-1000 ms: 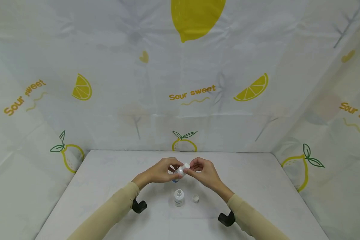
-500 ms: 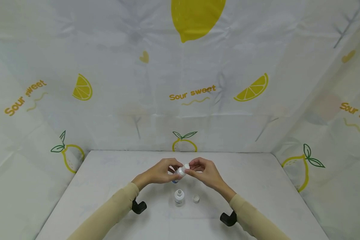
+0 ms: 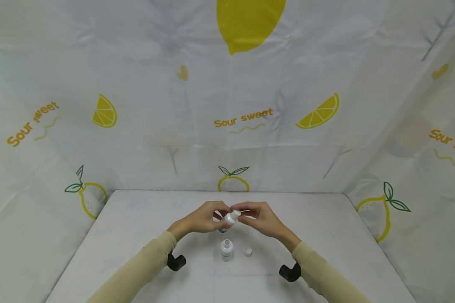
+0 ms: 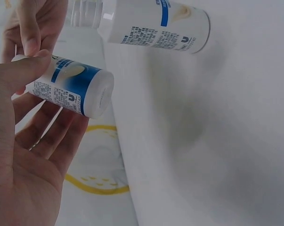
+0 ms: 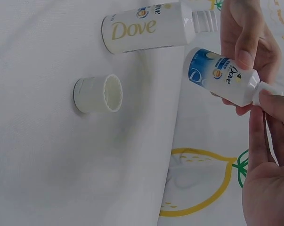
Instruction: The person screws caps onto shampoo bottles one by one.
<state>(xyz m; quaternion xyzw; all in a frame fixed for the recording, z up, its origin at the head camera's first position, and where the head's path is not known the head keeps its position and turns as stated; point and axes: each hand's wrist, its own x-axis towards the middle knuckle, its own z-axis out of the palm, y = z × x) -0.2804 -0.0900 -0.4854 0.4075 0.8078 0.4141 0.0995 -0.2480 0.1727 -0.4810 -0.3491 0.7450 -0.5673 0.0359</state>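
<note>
My left hand grips a small white-and-blue Dove bottle round its body, thumb on one side and fingers on the other. The bottle is held tilted above the table, with its neck end toward my right hand. That hand pinches the white cap on the bottle between thumb and fingertips. Below the hands stands a second, white Dove bottle, upright and with its threaded neck bare. Beside it on the right a loose white cap sits on the table, hollow side up.
The white table meets a hanging backdrop printed with lemons behind and at both sides. A black wrist mount sits under the left sleeve, another mount under the right.
The right hand's fingers have shifted round the cap, with the index finger now reaching farther left over it. The left hand, the standing bottle and the loose cap stay nearly in place.
</note>
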